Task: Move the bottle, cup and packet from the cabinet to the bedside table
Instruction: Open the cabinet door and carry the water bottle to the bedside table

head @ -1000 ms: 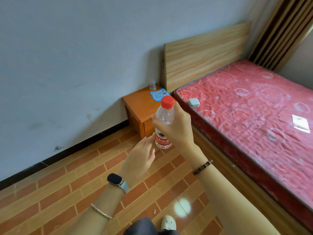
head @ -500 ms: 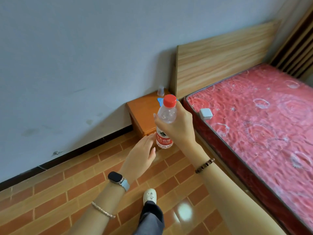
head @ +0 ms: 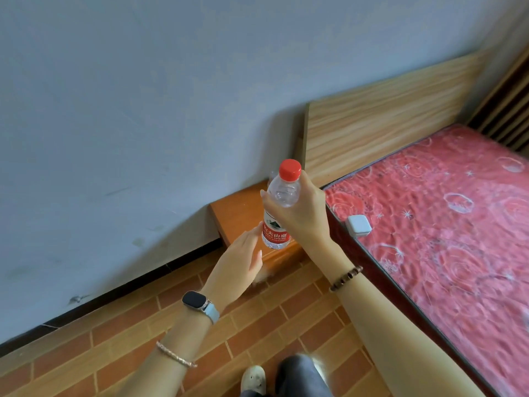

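My right hand (head: 303,216) grips a clear water bottle (head: 279,207) with a red cap and red label, held upright in the air over the orange wooden bedside table (head: 237,210). My left hand (head: 240,262) is below and left of the bottle, fingers straight, fingertips just touching the label. The bottle and my right hand hide the back of the table top, so the cup and packet there are not visible.
The bed with a red patterned mattress (head: 446,224) and a light wooden headboard (head: 386,116) stands right of the table. A small white box (head: 357,224) lies on the mattress corner. A grey wall is behind; brick-pattern floor below, with my shoe (head: 253,379).
I have stepped closer to the bedside table, so it looks larger. The bottle in my right hand now covers the small cup and blue packet that showed on the table before.
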The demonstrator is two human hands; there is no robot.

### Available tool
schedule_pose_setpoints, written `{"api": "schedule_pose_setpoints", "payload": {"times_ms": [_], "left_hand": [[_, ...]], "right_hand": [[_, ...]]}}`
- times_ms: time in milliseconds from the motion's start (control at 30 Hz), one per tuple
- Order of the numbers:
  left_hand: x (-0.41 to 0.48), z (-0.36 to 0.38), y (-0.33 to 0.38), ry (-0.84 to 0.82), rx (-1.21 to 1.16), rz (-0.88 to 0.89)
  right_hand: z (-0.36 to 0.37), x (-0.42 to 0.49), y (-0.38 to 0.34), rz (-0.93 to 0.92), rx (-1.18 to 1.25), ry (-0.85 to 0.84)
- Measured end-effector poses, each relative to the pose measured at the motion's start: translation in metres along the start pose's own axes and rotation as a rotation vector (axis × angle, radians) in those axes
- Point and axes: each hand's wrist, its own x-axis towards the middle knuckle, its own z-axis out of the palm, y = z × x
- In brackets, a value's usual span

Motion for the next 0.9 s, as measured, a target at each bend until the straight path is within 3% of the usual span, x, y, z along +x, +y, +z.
{"api": "schedule_pose_setpoints", "payload": {"times_ms": [233, 567, 900], "left_hand": [[0.078, 0.024, -0.035, 0.0, 0.001, -0.143], [0.17, 0.055, -0.098, 0.14, -0.046, -0.437], [0.199, 0.102, -0.194, 0.084, -0.044, -0.567]], "right_hand": [[0.046, 0.085, 0.048, -0.019, 0.033, -0.113], [0.134, 0.185, 0.115, -0.042, 0.127, -0.389], [0.245, 0.204, 0.185, -0.013, 0.181, -0.55]]}}
